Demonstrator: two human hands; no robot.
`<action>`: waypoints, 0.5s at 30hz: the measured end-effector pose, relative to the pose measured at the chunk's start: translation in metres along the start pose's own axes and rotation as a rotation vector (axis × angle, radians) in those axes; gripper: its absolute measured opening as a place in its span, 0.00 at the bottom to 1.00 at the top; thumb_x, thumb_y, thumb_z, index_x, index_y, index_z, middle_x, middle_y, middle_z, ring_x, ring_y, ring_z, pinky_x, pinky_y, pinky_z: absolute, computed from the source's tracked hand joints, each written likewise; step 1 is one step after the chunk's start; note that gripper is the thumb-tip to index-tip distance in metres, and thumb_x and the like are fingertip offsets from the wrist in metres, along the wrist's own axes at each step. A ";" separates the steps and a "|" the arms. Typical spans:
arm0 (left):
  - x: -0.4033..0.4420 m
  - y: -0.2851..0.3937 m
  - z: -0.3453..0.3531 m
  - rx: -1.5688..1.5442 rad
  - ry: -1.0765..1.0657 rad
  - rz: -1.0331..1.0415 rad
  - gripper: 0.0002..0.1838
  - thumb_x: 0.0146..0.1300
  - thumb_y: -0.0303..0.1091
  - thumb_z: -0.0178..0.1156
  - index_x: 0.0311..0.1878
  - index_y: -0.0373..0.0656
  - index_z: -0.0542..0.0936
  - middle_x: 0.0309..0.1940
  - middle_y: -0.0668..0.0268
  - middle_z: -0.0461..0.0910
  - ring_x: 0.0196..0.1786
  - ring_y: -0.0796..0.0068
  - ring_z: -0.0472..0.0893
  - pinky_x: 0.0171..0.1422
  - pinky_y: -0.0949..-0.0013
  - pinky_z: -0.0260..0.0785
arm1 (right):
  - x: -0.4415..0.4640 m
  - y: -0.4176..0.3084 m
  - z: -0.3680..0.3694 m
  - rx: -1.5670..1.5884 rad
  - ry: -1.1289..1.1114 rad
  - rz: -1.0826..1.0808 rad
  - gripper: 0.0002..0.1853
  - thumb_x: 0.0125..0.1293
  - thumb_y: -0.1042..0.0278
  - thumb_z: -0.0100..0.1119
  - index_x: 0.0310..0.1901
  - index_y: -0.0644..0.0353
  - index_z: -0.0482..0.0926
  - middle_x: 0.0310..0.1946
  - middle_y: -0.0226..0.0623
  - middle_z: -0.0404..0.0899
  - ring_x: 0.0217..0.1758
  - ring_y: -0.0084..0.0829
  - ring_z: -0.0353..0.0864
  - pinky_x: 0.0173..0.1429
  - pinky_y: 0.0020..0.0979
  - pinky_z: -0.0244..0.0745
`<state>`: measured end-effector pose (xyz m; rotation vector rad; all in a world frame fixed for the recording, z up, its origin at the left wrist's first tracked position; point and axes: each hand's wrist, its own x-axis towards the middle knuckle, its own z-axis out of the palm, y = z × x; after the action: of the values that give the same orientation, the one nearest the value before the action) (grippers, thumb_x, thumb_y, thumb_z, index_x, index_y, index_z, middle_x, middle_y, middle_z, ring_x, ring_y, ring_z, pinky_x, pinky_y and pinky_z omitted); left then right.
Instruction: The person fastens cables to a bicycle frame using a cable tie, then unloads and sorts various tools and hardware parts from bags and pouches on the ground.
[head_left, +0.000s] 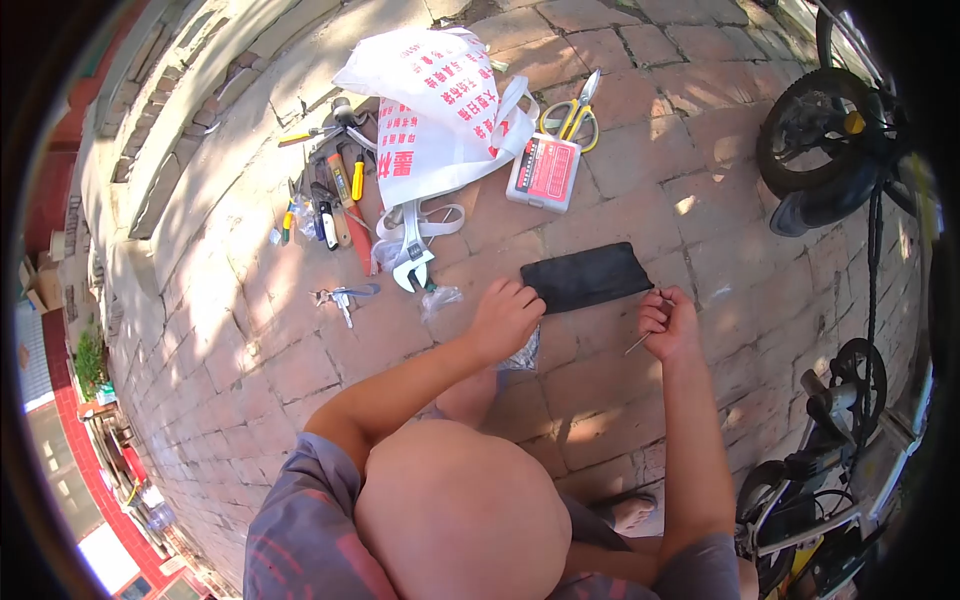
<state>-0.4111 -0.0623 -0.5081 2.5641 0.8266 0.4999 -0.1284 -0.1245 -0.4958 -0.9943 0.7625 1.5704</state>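
A flat black cloth pouch (585, 277) is held out over the brick paving in front of me. My left hand (508, 318) grips its left end with curled fingers. At the pouch's lower right corner, my right hand (668, 322) is closed, with the fingertips pinched close to the fabric. A thin metal rod (637, 344) sticks out below that fist; its kind cannot be made out. Just under my left hand, partly hidden by the arm, is a clear plastic bag (524, 352) with small things in it.
A white bag with red print (430, 120), an adjustable wrench (412, 250), yellow-handled scissors (572, 118) and a red-and-white box (544, 172) lie ahead. Several hand tools (335, 205) and keys (345, 298) are to the left. A bicycle wheel (820, 130) stands at right.
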 end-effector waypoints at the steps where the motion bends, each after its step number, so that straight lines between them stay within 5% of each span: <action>1: 0.005 0.004 -0.001 -0.016 -0.005 -0.021 0.07 0.49 0.30 0.64 0.30 0.46 0.75 0.31 0.65 0.71 0.39 0.63 0.72 0.51 0.61 0.62 | 0.000 -0.007 -0.004 -0.047 0.018 -0.039 0.08 0.60 0.62 0.53 0.26 0.53 0.70 0.18 0.26 0.68 0.13 0.17 0.54 0.13 0.20 0.45; 4: 0.016 0.007 -0.004 -0.084 0.002 -0.123 0.08 0.49 0.31 0.65 0.30 0.45 0.75 0.29 0.64 0.71 0.39 0.60 0.73 0.50 0.60 0.62 | -0.012 0.017 0.004 -0.269 0.157 -0.234 0.15 0.61 0.52 0.59 0.29 0.54 0.72 0.21 0.26 0.69 0.14 0.16 0.52 0.14 0.19 0.45; 6: 0.020 0.006 -0.008 -0.130 -0.017 -0.119 0.09 0.49 0.32 0.66 0.31 0.45 0.75 0.29 0.63 0.72 0.38 0.58 0.73 0.49 0.59 0.63 | -0.022 0.048 0.025 -0.708 0.266 -0.203 0.24 0.57 0.39 0.62 0.29 0.55 0.73 0.21 0.25 0.70 0.14 0.16 0.53 0.16 0.19 0.46; 8: 0.023 0.004 -0.015 -0.169 -0.078 -0.041 0.10 0.50 0.34 0.66 0.31 0.44 0.75 0.29 0.61 0.73 0.38 0.56 0.74 0.47 0.59 0.64 | -0.020 0.070 0.036 -0.874 0.287 -0.174 0.23 0.60 0.42 0.62 0.27 0.56 0.72 0.20 0.25 0.71 0.15 0.17 0.54 0.18 0.23 0.50; 11: 0.057 -0.003 -0.048 -0.209 0.047 -0.004 0.13 0.51 0.35 0.67 0.35 0.42 0.75 0.31 0.58 0.74 0.39 0.55 0.75 0.46 0.57 0.66 | 0.029 0.082 0.003 -0.961 0.163 -0.481 0.16 0.63 0.54 0.63 0.29 0.59 0.75 0.22 0.27 0.73 0.20 0.18 0.61 0.26 0.27 0.61; 13: 0.104 -0.044 -0.078 -0.056 0.325 -0.158 0.18 0.52 0.41 0.68 0.39 0.39 0.74 0.34 0.55 0.74 0.41 0.53 0.74 0.47 0.56 0.66 | 0.038 0.086 0.003 -0.996 0.063 -0.662 0.14 0.65 0.61 0.60 0.26 0.60 0.72 0.22 0.27 0.73 0.23 0.18 0.64 0.29 0.27 0.63; 15: 0.136 -0.068 -0.114 0.263 0.261 -0.250 0.25 0.50 0.40 0.69 0.46 0.37 0.71 0.37 0.55 0.74 0.45 0.55 0.74 0.51 0.57 0.64 | 0.027 0.091 0.006 -1.027 0.021 -0.777 0.14 0.65 0.65 0.59 0.24 0.60 0.70 0.21 0.27 0.72 0.24 0.18 0.65 0.31 0.27 0.64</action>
<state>-0.3901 0.1016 -0.4133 2.6069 1.3661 0.6961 -0.2201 -0.1275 -0.5196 -1.7524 -0.5049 1.1846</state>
